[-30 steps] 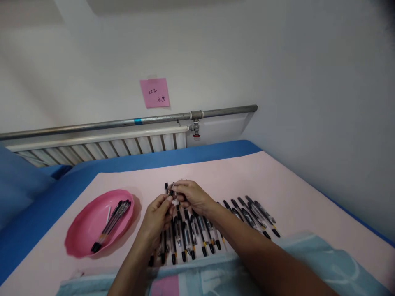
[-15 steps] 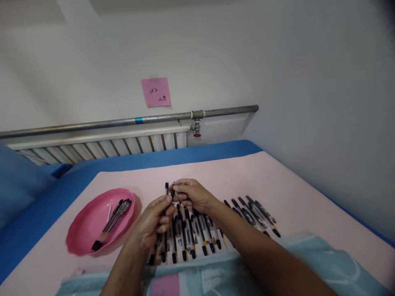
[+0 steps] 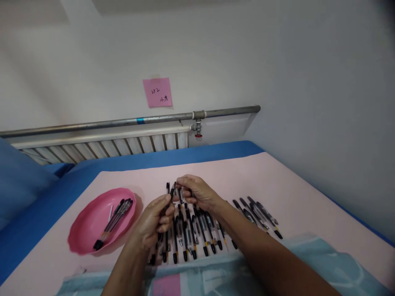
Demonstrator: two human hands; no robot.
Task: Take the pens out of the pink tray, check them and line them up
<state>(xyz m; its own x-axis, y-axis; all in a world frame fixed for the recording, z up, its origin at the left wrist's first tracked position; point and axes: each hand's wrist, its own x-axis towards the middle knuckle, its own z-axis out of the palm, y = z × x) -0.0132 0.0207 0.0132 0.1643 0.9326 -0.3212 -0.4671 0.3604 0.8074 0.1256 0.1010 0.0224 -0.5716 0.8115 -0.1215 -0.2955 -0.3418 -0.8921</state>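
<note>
In the head view my left hand (image 3: pixel 157 218) is closed on a slim black pen (image 3: pixel 171 194), its upper end slanting up past the thumb. My right hand (image 3: pixel 197 192) is just right of the pen's upper end, thumb and fingers pinched together. What lies between those fingertips is too small to make out. Below both hands, many clear-barrelled pens with black caps (image 3: pixel 188 236) and loose pen parts lie side by side on the pink sheet (image 3: pixel 216 168). Another group of pens (image 3: pixel 259 213) lies to the right of my right forearm.
A pink scalloped dish (image 3: pixel 83 218) at the left holds several pens (image 3: pixel 115 222) and a small white stick (image 3: pixel 110 211). Light-blue patterned cloth (image 3: pixel 317 263) covers the near edge. Behind the blue-edged surface are a radiator (image 3: pixel 132 144), a metal pipe (image 3: pixel 117 122) and a red-handled valve (image 3: pixel 198 135).
My right hand has drawn slightly up and right, away from the upper end of the pen. My left hand keeps its hold in nearly the same place.
</note>
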